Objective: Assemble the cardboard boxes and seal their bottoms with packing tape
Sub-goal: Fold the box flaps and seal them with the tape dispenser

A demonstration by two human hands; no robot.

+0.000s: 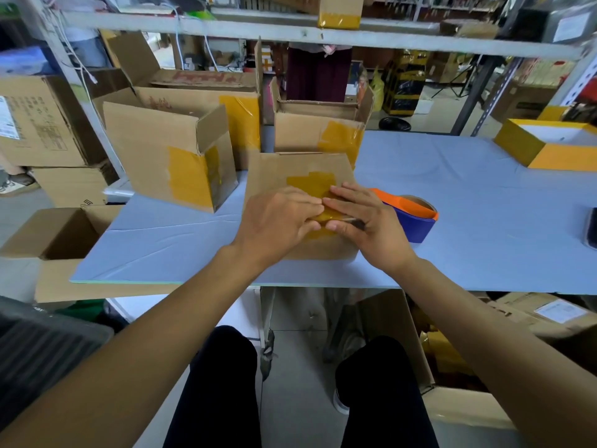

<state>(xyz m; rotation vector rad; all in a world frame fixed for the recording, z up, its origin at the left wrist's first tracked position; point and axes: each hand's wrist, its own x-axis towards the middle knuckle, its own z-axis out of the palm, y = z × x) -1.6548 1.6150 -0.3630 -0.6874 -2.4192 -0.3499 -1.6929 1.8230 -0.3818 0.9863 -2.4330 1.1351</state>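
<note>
A small cardboard box [290,169] lies bottom up on the blue-grey table [468,205], right in front of me. A strip of yellow-brown packing tape [307,182] runs across its closed flaps and down over the near edge. My left hand [277,218] and my right hand [365,221] meet on that tape, fingers laid flat on top and thumbs against the near side, pressing it down. Just behind my right hand, an orange and blue tape dispenser [413,221] sits on the table.
Taped boxes stand open at the back left [161,156] and back centre [316,130], with a bigger carton [200,95] behind. A yellow box [542,147] sits far right, a dark object [592,227] at the right edge. More cartons [48,231] lie beside the table.
</note>
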